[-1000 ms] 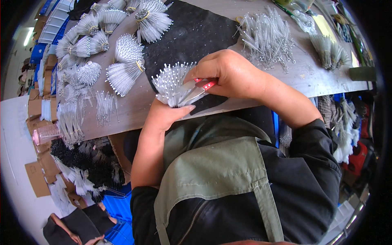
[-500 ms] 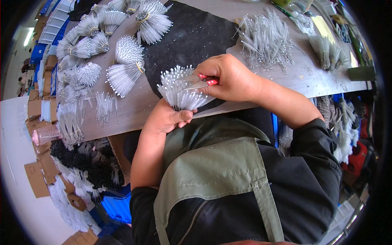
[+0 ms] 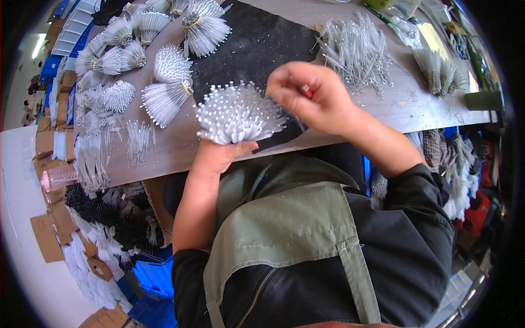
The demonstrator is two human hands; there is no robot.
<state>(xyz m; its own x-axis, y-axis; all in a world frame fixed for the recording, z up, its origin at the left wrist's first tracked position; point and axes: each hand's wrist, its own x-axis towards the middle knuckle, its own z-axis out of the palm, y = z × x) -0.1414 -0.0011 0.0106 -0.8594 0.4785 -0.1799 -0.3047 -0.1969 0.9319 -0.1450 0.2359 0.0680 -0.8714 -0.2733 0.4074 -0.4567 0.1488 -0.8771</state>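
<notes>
My left hand (image 3: 220, 156) grips a fanned bundle of thin white-tipped sticks (image 3: 236, 113) from below, just above the table's near edge. My right hand (image 3: 313, 97) is closed beside the bundle's right side, pinching a small red thing (image 3: 307, 92) that is mostly hidden by the fingers. Both hands hover over a black mat (image 3: 257, 46) on the grey table (image 3: 169, 147).
Several tied white bundles (image 3: 167, 82) lie left of the mat. Loose sticks (image 3: 355, 49) are heaped at the right, with another small heap (image 3: 437, 68) farther right. Black and white bundles (image 3: 106, 218), blue crates and cardboard boxes lie on the floor at left.
My right hand has lifted off the bundle to its right side. The bundle has turned more upright and fanned wider in my left hand.
</notes>
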